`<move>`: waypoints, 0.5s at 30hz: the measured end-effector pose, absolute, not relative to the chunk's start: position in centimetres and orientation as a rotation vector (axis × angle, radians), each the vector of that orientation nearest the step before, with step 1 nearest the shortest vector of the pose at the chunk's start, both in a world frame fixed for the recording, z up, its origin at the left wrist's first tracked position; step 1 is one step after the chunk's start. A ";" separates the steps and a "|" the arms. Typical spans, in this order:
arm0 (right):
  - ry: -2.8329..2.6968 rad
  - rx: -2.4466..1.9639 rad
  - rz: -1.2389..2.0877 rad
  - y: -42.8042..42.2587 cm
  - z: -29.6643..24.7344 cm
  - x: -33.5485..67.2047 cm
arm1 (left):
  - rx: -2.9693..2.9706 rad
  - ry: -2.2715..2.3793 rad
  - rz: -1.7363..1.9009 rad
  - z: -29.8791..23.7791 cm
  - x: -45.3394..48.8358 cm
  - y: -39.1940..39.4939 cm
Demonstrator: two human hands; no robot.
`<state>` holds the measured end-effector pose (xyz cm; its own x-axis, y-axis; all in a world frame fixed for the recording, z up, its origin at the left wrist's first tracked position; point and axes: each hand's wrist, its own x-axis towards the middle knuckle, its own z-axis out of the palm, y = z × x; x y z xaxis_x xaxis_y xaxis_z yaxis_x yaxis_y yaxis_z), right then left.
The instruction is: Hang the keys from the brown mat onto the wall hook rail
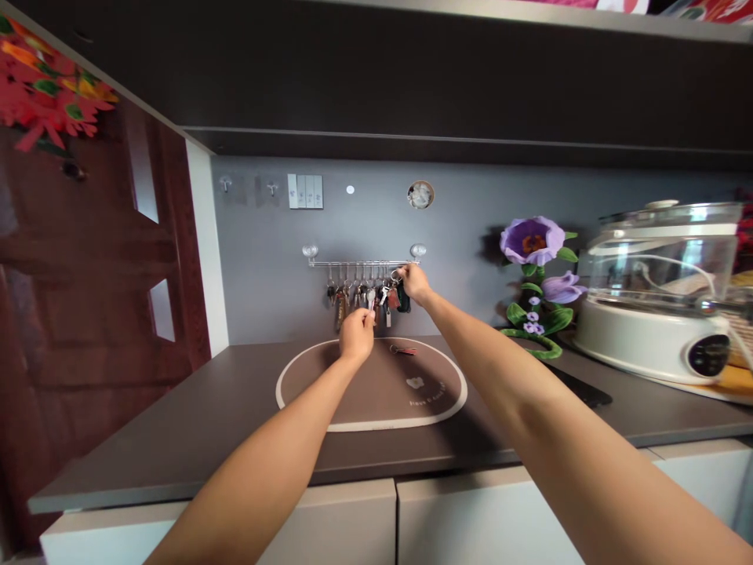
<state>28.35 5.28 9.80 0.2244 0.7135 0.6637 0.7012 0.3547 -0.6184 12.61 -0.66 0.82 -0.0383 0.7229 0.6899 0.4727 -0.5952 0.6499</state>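
1. Head view: the left hand (356, 333) has its fingers drawn narrow at the lower end of a silver metal key (371, 297); whether they hold it, I cannot tell.
2. That key hangs under a slim silver metal rail (358, 264), above the left fingertips, long axis near upright, pointing down; the left hand is nearer.
3. Right hand (415, 282): fingers narrow near the rail's right end, beside a reddish-brown fob (394, 298); grip unclear.

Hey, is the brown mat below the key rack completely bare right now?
No, a ring with a reddish piece lies on the brown mat, below the key rack.
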 end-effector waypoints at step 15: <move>-1.515 -1.485 -0.159 6.5 10.2 27.7 | 2.036 1.310 1.646 0.9 12.7 -0.7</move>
